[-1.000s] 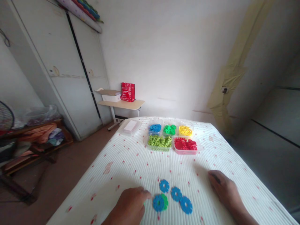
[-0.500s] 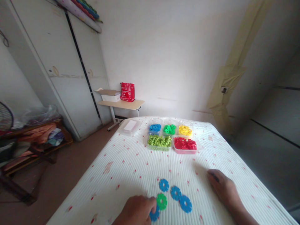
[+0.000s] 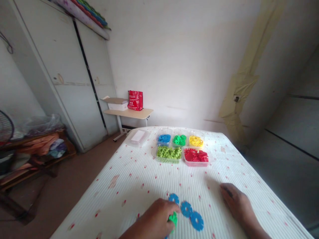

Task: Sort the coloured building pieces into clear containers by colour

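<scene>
My left hand [image 3: 157, 219] is at the near edge of the bed, its fingers curled over a green snowflake disc [image 3: 172, 219] so that only part of the disc shows. A blue disc [image 3: 173, 198] lies just beyond the fingers. Two more blue discs [image 3: 186, 208] [image 3: 196, 220] lie to the right on the white cover. My right hand [image 3: 236, 203] rests flat on the cover further right, fingers together, holding nothing.
At the far end of the bed [image 3: 139, 172] stand clear trays of blue [image 3: 164, 138], green [image 3: 179, 139], yellow [image 3: 196, 141], lime [image 3: 169, 153] and red [image 3: 195, 155] pieces, with a lid [image 3: 138, 136] to their left. A side table [image 3: 128, 113] and wardrobe [image 3: 62, 76] stand beyond.
My left hand has moved right and closed over the green disc, which it first drew off a blue disc. The camera tilted down slightly. My right hand has stayed in place.
</scene>
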Available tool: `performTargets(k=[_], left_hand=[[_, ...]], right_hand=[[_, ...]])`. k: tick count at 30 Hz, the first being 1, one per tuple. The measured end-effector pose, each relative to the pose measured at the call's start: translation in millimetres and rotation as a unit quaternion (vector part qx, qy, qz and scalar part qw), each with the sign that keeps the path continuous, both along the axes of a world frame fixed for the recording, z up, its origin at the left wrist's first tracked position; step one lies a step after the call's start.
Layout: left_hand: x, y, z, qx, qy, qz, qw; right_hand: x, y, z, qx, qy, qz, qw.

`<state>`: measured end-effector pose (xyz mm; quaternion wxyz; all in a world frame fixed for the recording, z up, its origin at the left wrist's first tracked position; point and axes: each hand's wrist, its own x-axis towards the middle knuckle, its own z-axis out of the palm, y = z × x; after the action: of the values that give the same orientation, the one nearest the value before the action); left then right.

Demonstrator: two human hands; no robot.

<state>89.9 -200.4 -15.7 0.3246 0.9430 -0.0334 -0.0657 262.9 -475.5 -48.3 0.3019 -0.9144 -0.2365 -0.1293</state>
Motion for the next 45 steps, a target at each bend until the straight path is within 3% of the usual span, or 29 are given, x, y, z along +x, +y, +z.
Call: performTargets(k=[3, 6, 16, 18, 21, 25, 26, 30, 34, 45], left_hand=[[9, -2, -12.5, 0.059, -0.017, -0.024, 0.998], [10, 0, -14.0, 0.103, -0.029, -0.018, 0.994], [3, -1, -7.7, 0.087, -0.011, 0.046, 0.995], [4, 0, -6.9, 0.038, 0.003, 0.057, 0.998], [20, 8, 5.9, -0.119, -0.009, 0.060, 0.991], [70, 30, 38.8, -0.364, -0.021, 0.127, 0.923], [84, 36, 46.5, -0.385, -0.032, 0.142, 0.912], [124, 57, 63.3, -0.443, -0.086, 0.184, 0.873], [137, 67, 61.1, -0.477, -0.111, 0.206, 0.847], [150, 74, 53.7, -0.484, -0.114, 0.226, 0.838]], right_hand=[[1, -1, -1.1, 0.001, 0.002, 0.002, 1.000], [1, -1, -2.0, 0.003, -0.003, 0.002, 1.000], [1, 0, 0.8, 0.011, -0.007, 0.005, 1.000], [0, 1, 1.4, 0.008, -0.005, 0.005, 1.000], [-1, 1, 2.2, -0.001, -0.004, 0.008, 1.000], [-2, 1, 1.7, -0.003, -0.006, 0.005, 1.000], [-1, 1, 1.2, -0.003, -0.006, 0.006, 1.000], [0, -1, -1.4, 0.000, -0.004, 0.014, 1.000], [1, -2, -3.2, 0.005, 0.000, 0.019, 1.000], [1, -1, -2.9, -0.010, 0.011, 0.034, 0.999]])
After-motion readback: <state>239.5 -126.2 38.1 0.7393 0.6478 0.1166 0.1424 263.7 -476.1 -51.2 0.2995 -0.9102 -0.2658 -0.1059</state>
